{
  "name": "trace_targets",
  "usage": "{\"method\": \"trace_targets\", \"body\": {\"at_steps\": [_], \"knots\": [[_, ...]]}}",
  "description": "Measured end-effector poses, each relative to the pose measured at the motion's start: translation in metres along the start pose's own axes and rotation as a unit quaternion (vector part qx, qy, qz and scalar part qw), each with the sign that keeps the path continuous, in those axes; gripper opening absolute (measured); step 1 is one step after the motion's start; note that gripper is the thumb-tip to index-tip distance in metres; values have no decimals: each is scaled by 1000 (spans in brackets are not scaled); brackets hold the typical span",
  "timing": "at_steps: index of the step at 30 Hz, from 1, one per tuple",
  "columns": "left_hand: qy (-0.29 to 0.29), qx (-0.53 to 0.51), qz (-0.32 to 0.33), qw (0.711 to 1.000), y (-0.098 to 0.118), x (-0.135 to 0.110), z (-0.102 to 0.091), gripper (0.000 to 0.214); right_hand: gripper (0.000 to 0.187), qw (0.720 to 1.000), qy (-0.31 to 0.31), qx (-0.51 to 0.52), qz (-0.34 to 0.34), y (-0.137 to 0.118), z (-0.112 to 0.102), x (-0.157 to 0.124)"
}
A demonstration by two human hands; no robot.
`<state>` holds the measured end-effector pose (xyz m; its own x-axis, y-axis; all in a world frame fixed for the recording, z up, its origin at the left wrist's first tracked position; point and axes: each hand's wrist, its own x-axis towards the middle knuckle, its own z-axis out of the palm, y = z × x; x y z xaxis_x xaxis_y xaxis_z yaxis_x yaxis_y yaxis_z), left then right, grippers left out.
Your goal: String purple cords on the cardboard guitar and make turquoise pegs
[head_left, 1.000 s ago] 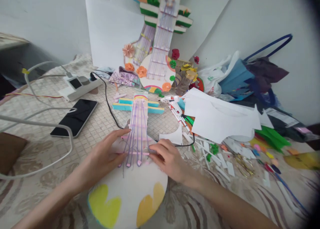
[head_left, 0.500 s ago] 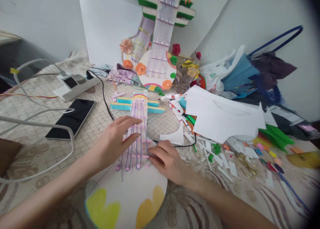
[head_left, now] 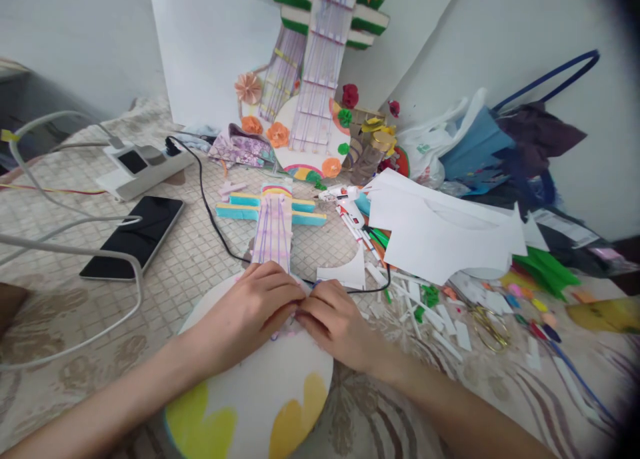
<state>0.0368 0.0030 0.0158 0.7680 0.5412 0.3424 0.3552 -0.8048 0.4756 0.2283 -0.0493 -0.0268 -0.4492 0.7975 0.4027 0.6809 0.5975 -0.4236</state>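
Note:
A paper guitar (head_left: 273,229) lies flat in front of me, with a pink neck, purple strings, blue pegs and a white round body (head_left: 260,385) with yellow hearts. My left hand (head_left: 250,315) lies palm down over the lower end of the strings, fingers together and curled onto them. My right hand (head_left: 333,322) meets it from the right, fingertips pinched at the strings' end. What the fingers pinch is too small to make out.
A finished paper guitar (head_left: 315,105) leans on the wall behind. A black phone (head_left: 133,235), power strip (head_left: 137,169) and cables lie left; a black cord (head_left: 215,212) crosses beside the neck. White sheets (head_left: 440,229), glue gun (head_left: 345,195), scissors (head_left: 487,325) and scraps clutter the right.
My left hand slid from the left edge of the neck onto the strings, then down to cover their lower end beside the right hand. The right hand stayed put.

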Motion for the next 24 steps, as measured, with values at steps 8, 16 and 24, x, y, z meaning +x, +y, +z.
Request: {"method": "trace_targets", "body": {"at_steps": [8, 16, 24], "knots": [[-35, -7, -30, 999, -2, -5, 2, 14, 16, 999, 43, 11, -15, -1, -2, -2], [-65, -28, -49, 996, -1, -4, 0, 11, 8, 997, 67, 25, -31, -1, 0, -4], [-55, -27, -43, 997, 0, -4, 0, 14, 12, 996, 77, 42, -23, -4, 0, -5]]}}
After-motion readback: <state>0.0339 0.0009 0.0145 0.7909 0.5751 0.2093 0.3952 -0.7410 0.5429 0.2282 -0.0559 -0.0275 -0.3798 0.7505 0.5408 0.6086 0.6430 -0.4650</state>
